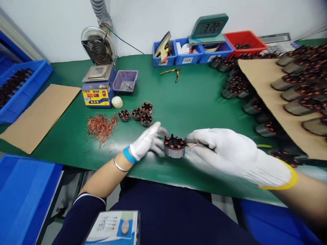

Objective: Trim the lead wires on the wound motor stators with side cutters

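Note:
A motor stator (174,151) with a silver ring and copper windings is in front of me, near the table's front edge. My right hand (224,149), in a white glove, has its fingertips pinched at the stator's right rim. Fine wires trail below those fingers. On the stator's other side is my left hand (150,141), gloved in white, with its fingers apart and slightly blurred. Its fingertips are close to the ring; whether they touch it I cannot tell. Several smaller wound stators (146,119) stand beyond my left hand, beside a pile of copper wire clippings (101,128).
A yellow-blue machine (98,97) with a fan (99,50) stands back left, beside a purple tray (125,81). Pliers (171,71) lie before blue bins (187,60) and a red bin (245,42). Many stators (304,105) crowd the right, some on cardboard (260,78).

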Tool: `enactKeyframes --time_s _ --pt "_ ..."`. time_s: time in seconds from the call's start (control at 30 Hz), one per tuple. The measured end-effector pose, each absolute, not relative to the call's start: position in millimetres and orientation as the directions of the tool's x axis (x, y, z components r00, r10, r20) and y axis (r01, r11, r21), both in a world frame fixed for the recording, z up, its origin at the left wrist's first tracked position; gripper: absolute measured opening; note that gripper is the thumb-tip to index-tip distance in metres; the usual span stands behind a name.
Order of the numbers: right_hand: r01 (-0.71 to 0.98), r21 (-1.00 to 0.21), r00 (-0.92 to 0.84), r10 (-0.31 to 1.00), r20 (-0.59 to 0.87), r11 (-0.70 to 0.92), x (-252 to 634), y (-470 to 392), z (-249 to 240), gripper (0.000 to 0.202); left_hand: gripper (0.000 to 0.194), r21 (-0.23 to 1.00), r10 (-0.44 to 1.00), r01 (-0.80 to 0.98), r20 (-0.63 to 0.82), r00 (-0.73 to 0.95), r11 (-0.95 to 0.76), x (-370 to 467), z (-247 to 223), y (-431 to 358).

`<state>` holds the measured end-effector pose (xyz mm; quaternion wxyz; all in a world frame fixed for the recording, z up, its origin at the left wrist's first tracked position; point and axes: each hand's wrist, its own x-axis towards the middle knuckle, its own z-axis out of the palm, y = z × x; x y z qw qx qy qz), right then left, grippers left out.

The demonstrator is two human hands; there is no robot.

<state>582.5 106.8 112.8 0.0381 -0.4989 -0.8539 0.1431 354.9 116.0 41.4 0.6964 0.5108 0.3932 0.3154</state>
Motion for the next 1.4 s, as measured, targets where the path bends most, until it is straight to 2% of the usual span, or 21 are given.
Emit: enactKeyframes --time_s 0.07,0.1,0.13,0.23,0.33,0.4,0.47,0.5,0.57,0.63,0.67,0.73,0.8,0.87,0.97,1.03,1.1,1.13,1.2,1.3,1.4 --pt "0.861 -0.198 -0.49 0.869 -0.07 0.469 580.7 104.7 110.2 0.031 0.08 0.832 0.512 0.026 -0.365 0.777 0.554 355.4 39.3 123.4" --pt "0.875 -0.153 -0.472 0.879 -0.068 0.459 580.0 104.1 109.3 0.031 0.077 0.808 0.457 0.023 -0.355 0.815 0.588 355.6 39.2 124.6" --pt "0.888 -0.118 -0.452 0.89 -0.059 0.443 579.7 104.1 108.9 0.032 0.072 0.82 0.506 -0.034 -0.319 0.801 0.571 355.9 39.9 123.7" --pt "0.898 -0.17 -0.425 0.9 -0.097 0.406 580.8 106.8 111.1 0.031 0.06 0.951 0.839 -0.236 -0.042 0.542 0.2 356.7 45.4 111.2" --pt "0.862 -0.349 -0.455 0.866 -0.208 0.369 582.4 110.8 117.0 0.028 0.032 0.944 0.857 -0.112 0.329 0.397 -0.311 357.2 49.5 94.7" --pt "0.845 -0.397 -0.463 0.86 -0.213 0.357 581.9 111.2 120.6 0.027 0.045 0.887 0.853 0.011 0.44 0.281 -0.461 358.3 47.9 89.6" --pt "0.848 -0.384 -0.456 0.871 -0.182 0.365 580.2 109.0 122.2 0.026 0.05 0.932 0.929 0.049 0.353 0.109 -0.36 360.0 43.3 92.8" --pt "0.855 -0.364 -0.449 0.877 -0.167 0.369 579.2 107.3 121.9 0.025 0.05 0.979 0.975 0.02 0.2 0.092 -0.203 360.9 40.8 97.3" --pt "0.873 -0.305 -0.438 0.888 -0.14 0.382 577.8 103.8 118.8 0.024 0.06 0.967 0.909 -0.029 -0.228 0.348 0.253 361.8 37.0 108.7" --pt "0.877 -0.236 -0.451 0.887 -0.098 0.419 578.4 101.7 112.8 0.025 0.073 0.819 0.602 0.032 -0.447 0.662 0.573 361.6 36.6 117.4" --pt "0.88 -0.19 -0.455 0.887 -0.071 0.436 579.5 101.3 109.3 0.027 0.073 0.78 0.524 0.027 -0.444 0.727 0.625 361.3 37.8 119.0" --pt "0.889 -0.108 -0.45 0.893 -0.018 0.445 582.4 102.0 103.0 0.03 0.064 0.823 0.655 -0.14 -0.322 0.684 0.55 360.8 42.0 116.4" --pt "0.894 -0.112 -0.438 0.899 -0.024 0.433 584.8 103.8 99.9 0.031 0.048 0.906 0.856 -0.286 -0.138 0.498 0.312 360.7 46.1 109.2" --pt "0.878 -0.2 -0.456 0.887 -0.074 0.434 585.5 105.7 99.8 0.031 0.04 0.955 0.947 -0.287 0.027 0.321 0.07 361.0 47.5 102.8" --pt "0.84 -0.257 -0.513 0.853 -0.092 0.478 583.9 106.9 98.6 0.033 0.045 0.97 0.966 -0.203 0.175 0.189 -0.136 361.3 43.5 102.6" --pt "0.827 -0.183 -0.544 0.839 -0.027 0.531 582.6 107.1 91.9 0.035 0.056 0.986 0.935 -0.11 0.152 0.321 -0.123 361.8 39.5 107.1" --pt "0.818 -0.121 -0.564 0.826 0.029 0.563 582.0 107.9 79.7 0.036 0.069 0.986 0.862 0.105 0.057 0.504 -0.127 363.4 36.7 111.2" --pt "0.816 -0.123 -0.565 0.825 0.037 0.564 582.2 108.4 72.4 0.036 0.065 0.952 0.84 0.247 0.02 0.542 -0.182 364.7 36.0 112.2" --pt "0.814 -0.206 -0.549 0.835 0.029 0.543 584.3 108.8 57.7 0.033 0.051 0.778 0.852 0.523 0.028 0.524 -0.347 368.2 35.7 111.9" --pt "0.77 -0.48 -0.442 0.894 0.071 0.419 595.4 105.4 41.4 0.03 0.04 0.475 0.886 0.767 0.062 0.46 -0.432 373.5 36.7 108.7" --pt "0.696 -0.607 -0.231 0.92 0.317 0.383 614.1 100.1 38.7 0.034 0.036 0.396 0.909 0.833 0.01 0.417 -0.387 375.6 37.2 107.5"
